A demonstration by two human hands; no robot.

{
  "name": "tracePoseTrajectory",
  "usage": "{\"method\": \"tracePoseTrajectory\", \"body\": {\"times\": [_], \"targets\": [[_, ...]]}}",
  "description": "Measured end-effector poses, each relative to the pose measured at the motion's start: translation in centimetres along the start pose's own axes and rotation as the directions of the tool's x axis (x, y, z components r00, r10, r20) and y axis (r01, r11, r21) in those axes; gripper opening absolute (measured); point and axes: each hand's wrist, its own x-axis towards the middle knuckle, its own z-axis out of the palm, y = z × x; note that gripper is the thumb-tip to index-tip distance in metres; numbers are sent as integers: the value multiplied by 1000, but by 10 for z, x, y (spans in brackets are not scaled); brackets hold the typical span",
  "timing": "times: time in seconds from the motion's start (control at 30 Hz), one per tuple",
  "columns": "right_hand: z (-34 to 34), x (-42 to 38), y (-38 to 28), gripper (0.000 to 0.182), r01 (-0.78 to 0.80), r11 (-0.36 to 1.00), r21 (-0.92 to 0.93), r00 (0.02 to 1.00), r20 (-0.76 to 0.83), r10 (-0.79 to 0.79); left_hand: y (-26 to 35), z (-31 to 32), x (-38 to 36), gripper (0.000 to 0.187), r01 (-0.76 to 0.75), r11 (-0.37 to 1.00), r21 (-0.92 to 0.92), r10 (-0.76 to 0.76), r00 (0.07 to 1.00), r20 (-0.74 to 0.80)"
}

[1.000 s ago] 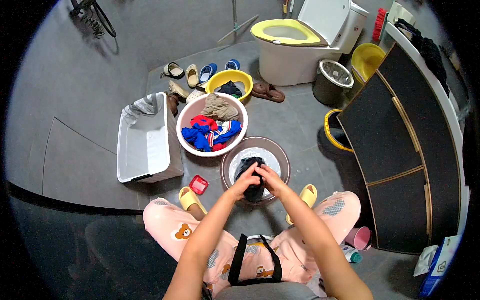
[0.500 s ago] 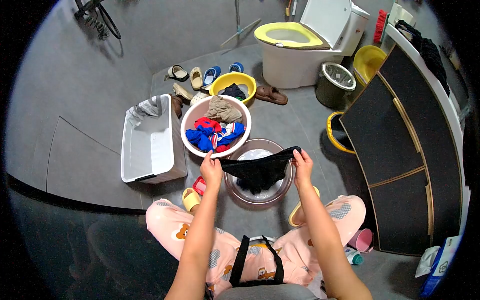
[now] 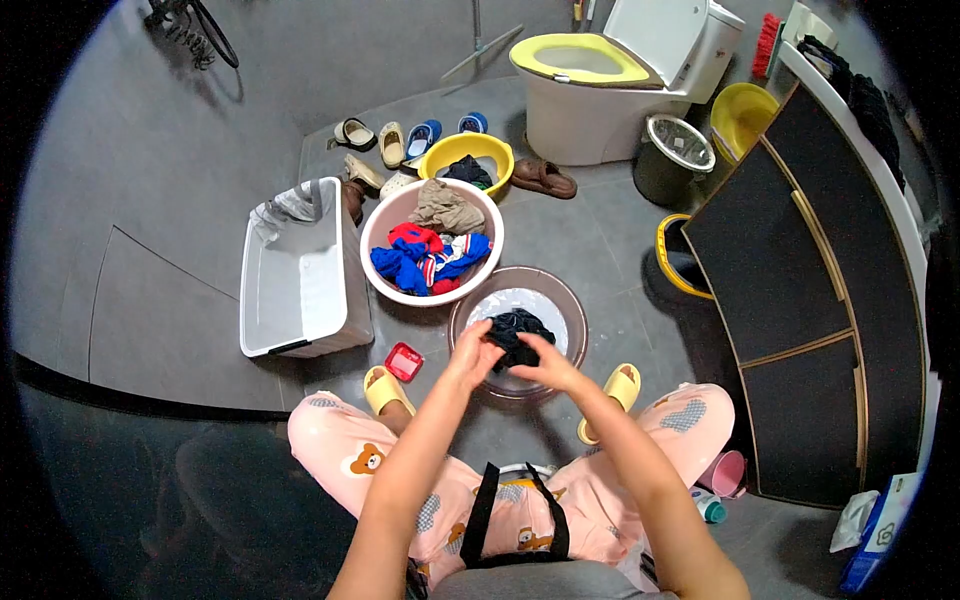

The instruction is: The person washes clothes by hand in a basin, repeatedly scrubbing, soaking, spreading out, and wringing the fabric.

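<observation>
Dark garment (image 3: pixel 515 335), stretched wide above the brown basin (image 3: pixel 572 310) half a second ago, now lies bunched in its suds. Left hand (image 3: pixel 472 352) and right hand (image 3: pixel 545 368) have closed together, fingers clenched on the cloth; scrubbing resumes. Pink laundry basin (image 3: pixel 385 235) at 11 o'clock.

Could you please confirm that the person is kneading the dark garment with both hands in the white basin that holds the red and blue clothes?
Not quite. In the head view both hands, left hand and right hand, work the dark garment in the brown basin of soapy water. The white basin with the red and blue clothes sits behind it, untouched.
</observation>
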Motion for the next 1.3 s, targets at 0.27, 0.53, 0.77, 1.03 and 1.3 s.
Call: {"method": "tracePoseTrajectory", "body": {"times": [0.27,0.53,0.77,1.03,1.3], "targets": [[-27,21,-17,36,-352,802,483,899,-65,434,18,-3,4,28,-212,795,568,325,940,-105],[-51,22,-44,34,-160,183,970,898,66,434,-36,-24,14,23,-324,227,918,99,946,309],[-82,28,-22,35,-111,162,980,914,37,404,-41,-32,25,27,-347,181,920,305,909,283],[-104,33,-6,49,-294,442,847,600,-196,775,16,9,5,27,-385,727,568,384,914,129],[-82,21,-71,56,-527,847,66,802,368,470,27,14,4,25,-466,493,735,469,854,227]]}}
